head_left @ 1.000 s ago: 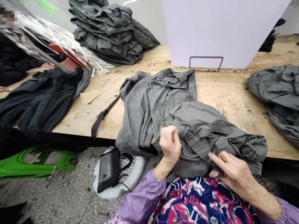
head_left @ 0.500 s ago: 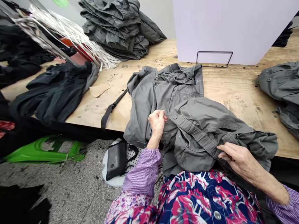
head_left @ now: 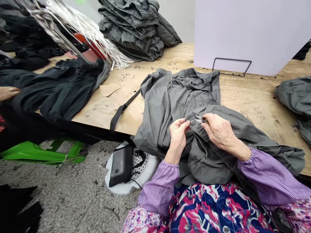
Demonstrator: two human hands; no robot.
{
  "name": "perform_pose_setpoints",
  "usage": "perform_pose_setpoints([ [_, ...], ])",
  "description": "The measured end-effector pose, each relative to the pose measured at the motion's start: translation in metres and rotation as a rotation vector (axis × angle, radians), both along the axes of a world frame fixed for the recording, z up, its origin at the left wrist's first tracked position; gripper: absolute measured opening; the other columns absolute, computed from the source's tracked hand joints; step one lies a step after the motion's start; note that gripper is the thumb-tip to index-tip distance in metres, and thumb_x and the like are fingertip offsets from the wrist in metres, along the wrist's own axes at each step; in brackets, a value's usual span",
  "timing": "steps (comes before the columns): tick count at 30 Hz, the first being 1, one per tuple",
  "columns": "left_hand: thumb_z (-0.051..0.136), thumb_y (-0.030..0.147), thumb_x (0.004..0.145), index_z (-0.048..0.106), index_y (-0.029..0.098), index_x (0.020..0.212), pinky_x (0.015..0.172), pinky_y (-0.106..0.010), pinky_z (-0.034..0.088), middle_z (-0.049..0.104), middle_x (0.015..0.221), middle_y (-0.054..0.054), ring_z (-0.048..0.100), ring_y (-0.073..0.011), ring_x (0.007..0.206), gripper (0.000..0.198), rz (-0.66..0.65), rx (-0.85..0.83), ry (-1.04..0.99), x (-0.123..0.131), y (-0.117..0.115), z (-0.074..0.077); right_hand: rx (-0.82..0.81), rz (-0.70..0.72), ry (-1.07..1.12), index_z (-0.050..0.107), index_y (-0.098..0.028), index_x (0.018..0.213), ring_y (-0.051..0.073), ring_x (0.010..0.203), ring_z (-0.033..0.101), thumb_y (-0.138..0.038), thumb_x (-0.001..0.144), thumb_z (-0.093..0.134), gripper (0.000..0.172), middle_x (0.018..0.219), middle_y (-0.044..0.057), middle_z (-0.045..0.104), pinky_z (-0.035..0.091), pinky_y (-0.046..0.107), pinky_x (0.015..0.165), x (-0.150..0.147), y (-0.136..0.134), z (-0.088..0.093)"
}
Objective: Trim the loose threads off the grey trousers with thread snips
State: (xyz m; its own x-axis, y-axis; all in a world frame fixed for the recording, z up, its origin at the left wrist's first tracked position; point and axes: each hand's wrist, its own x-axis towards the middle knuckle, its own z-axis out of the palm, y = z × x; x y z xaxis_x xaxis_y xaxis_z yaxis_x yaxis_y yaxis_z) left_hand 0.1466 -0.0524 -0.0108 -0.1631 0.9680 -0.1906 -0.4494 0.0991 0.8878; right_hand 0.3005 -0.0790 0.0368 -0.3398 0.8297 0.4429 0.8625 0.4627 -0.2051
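Observation:
Grey trousers (head_left: 161,110) lie over the table's front edge, their waistband folded toward me. My left hand (head_left: 178,136) pinches the waistband's end beside a small dark button (head_left: 192,122). In my right hand (head_left: 220,131) is a pair of small thread snips (head_left: 198,119), mostly hidden by the fingers. Its pointed silver blades show close to the button, just right of my left fingertips. I cannot tell whether the blades touch the cloth.
A wooden table (head_left: 93,108) carries a grey garment stack (head_left: 131,29), dark trousers (head_left: 73,84) and white cords (head_left: 97,42). Another person's hand (head_left: 8,93) rests by the dark trousers. A pale board (head_left: 238,32) stands behind; a grey stool (head_left: 122,189) is below.
My right hand has moved up and left to the waistband's end, with snips now showing. My left hand stays pinched there. Another person's hand has appeared at the left edge.

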Motion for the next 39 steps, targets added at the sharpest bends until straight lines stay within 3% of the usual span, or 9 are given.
perform_pose_setpoints([
  [4, 0.075, 0.016, 0.056, 0.062, 0.012, 0.073, 0.056, -0.018, 0.041, 0.061, 0.064, 0.002, 0.052, -0.0051, 0.055, 0.023, -0.048, 0.088, -0.158, -0.001, -0.005, 0.015, 0.076, 0.042, -0.164, 0.054, -0.017, 0.091, 0.020, 0.075, 0.047, -0.026, 0.091, 0.042, 0.016, 0.080, 0.006, 0.058, 0.031, 0.029, 0.064, -0.005, 0.012, 0.004],
  [9, 0.076, 0.014, 0.057, 0.064, 0.012, 0.073, 0.054, -0.016, 0.040, 0.060, 0.063, 0.003, 0.051, -0.0043, 0.054, 0.020, -0.096, 0.086, -0.241, -0.001, -0.010, 0.027, 0.143, 0.089, -0.190, 0.053, -0.018, 0.084, 0.019, 0.072, 0.042, -0.029, 0.091, 0.042, 0.017, 0.074, 0.004, 0.055, 0.028, 0.029, 0.064, -0.009, 0.020, 0.009],
  [22, 0.076, 0.016, 0.057, 0.065, 0.013, 0.071, 0.055, -0.017, 0.040, 0.061, 0.065, 0.002, 0.050, -0.0048, 0.055, 0.017, -0.143, 0.090, -0.248, 0.001, -0.017, 0.034, 0.189, 0.178, -0.129, 0.053, -0.017, 0.080, 0.016, 0.067, 0.041, -0.026, 0.091, 0.043, 0.018, 0.069, 0.001, 0.053, 0.028, 0.027, 0.062, -0.001, 0.019, 0.019],
  [27, 0.075, 0.015, 0.057, 0.065, 0.013, 0.068, 0.054, -0.017, 0.040, 0.060, 0.062, 0.003, 0.050, -0.0045, 0.053, 0.015, -0.133, 0.091, -0.203, 0.003, -0.019, 0.039, 0.270, 0.210, -0.224, 0.052, -0.018, 0.076, 0.017, 0.066, 0.037, -0.026, 0.090, 0.044, 0.018, 0.068, 0.002, 0.050, 0.027, 0.028, 0.061, 0.001, 0.015, 0.026],
  [34, 0.072, 0.013, 0.057, 0.065, 0.013, 0.064, 0.051, -0.017, 0.040, 0.058, 0.057, 0.003, 0.049, -0.0044, 0.049, 0.011, -0.092, 0.109, -0.101, 0.009, -0.023, 0.045, 0.264, 0.213, -0.235, 0.050, -0.018, 0.073, 0.016, 0.063, 0.037, -0.021, 0.089, 0.045, 0.017, 0.064, 0.001, 0.048, 0.026, 0.028, 0.059, 0.000, 0.016, 0.025],
  [39, 0.071, 0.019, 0.063, 0.067, 0.014, 0.071, 0.051, -0.018, 0.042, 0.061, 0.058, 0.002, 0.051, -0.0065, 0.051, 0.010, 0.016, 0.197, 0.155, 0.010, -0.026, 0.039, 0.198, 0.159, -0.171, 0.053, -0.017, 0.083, 0.016, 0.069, 0.045, -0.026, 0.090, 0.045, 0.014, 0.072, 0.002, 0.055, 0.029, 0.027, 0.061, 0.006, 0.009, 0.032],
])
